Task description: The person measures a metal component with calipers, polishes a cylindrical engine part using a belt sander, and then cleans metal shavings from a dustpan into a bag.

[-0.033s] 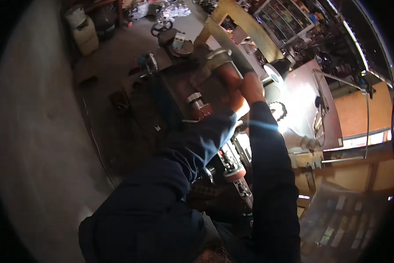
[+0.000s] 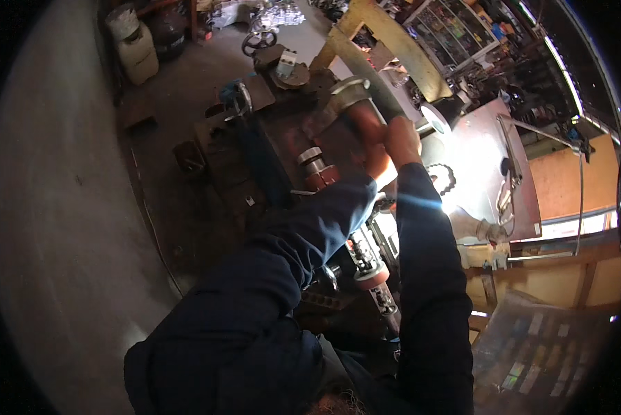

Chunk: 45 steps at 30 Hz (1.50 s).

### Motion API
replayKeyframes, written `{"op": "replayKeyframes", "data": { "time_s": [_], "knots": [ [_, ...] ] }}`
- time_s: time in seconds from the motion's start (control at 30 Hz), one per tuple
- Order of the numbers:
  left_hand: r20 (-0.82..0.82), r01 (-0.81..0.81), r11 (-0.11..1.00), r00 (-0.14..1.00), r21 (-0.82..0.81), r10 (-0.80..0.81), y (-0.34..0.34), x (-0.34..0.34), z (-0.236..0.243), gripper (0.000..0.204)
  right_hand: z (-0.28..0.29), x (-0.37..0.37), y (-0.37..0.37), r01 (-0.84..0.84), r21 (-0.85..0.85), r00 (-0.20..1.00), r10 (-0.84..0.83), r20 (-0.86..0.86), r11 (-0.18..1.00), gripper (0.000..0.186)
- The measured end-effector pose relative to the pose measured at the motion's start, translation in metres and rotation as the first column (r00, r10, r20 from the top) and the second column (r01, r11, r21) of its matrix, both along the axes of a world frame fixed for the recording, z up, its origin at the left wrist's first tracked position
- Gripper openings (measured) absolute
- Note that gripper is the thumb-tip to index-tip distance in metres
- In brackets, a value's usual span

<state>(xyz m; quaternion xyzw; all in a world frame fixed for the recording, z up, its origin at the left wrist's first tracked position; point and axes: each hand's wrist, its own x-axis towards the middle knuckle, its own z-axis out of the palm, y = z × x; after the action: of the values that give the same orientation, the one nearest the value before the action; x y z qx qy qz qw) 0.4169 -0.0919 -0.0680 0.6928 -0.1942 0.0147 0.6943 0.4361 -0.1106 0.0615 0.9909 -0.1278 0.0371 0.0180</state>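
Both my arms, in dark blue sleeves, reach forward over a workshop machine. My right hand [image 2: 402,142] is closed beside a blurred reddish-brown shape, and what it grips, if anything, is hidden. Just left of it and lower, my left hand [image 2: 379,168] shows only a brightly lit part near the wrist; its fingers are lost in blur. Beyond the hands stands a pale metal flanged part [image 2: 348,93]. A short metal cylinder on a reddish base [image 2: 314,164] sits left of my left hand. Right of my right wrist is a dark toothed ring [image 2: 440,178].
A machine shaft with a reddish collar [image 2: 373,277] lies between my forearms. A bright lamp [image 2: 433,119] and a jointed metal arm [image 2: 542,128] stand at the right, before a reddish-brown panel [image 2: 525,200]. A blue bar-shaped part [image 2: 265,159] lies left; pale jugs [image 2: 137,55] stand by the wall.
The whole view has shifted slightly and looks sharper. My hands keep about the same place against the machine parts.
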Motion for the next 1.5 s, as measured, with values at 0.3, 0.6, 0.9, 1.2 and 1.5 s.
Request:
{"op": "replayKeyframes", "data": {
  "time_s": [0.3, 0.6, 0.9, 1.2, 1.5],
  "knots": [
    [0.459, -0.168, 0.930, 0.888, 0.327, -0.001, -0.007, 0.000, -0.026, 0.017, -0.017, 0.034, -0.016, -0.085, -0.074, 0.949, 0.059, -0.309, 0.994, 0.025],
    [0.050, -0.152, 0.979, 0.988, 0.133, 0.147, -0.019, 0.011, -0.018, 0.022, 0.003, 0.009, 0.022, -0.128, -0.136, 0.987, 0.113, -0.112, 0.982, 0.026],
    [-0.205, 0.023, 0.999, 0.978, -0.047, -0.032, -0.010, 0.007, -0.001, 0.027, -0.031, 0.010, -0.041, -0.406, -0.503, 0.809, 0.556, 0.191, 0.763, 0.025],
    [-0.252, 0.019, 0.985, 0.966, -0.173, -0.063, 0.009, -0.019, 0.033, 0.026, -0.017, 0.028, -0.067, -0.211, -0.238, 0.951, 0.143, -0.273, 0.948, 0.037],
    [-0.222, -0.093, 0.995, 0.971, -0.041, 0.082, -0.037, 0.014, -0.020, 0.019, -0.002, 0.030, -0.018, -0.158, 0.080, 0.968, 0.170, -0.183, 0.984, 0.039]
  ]
}}
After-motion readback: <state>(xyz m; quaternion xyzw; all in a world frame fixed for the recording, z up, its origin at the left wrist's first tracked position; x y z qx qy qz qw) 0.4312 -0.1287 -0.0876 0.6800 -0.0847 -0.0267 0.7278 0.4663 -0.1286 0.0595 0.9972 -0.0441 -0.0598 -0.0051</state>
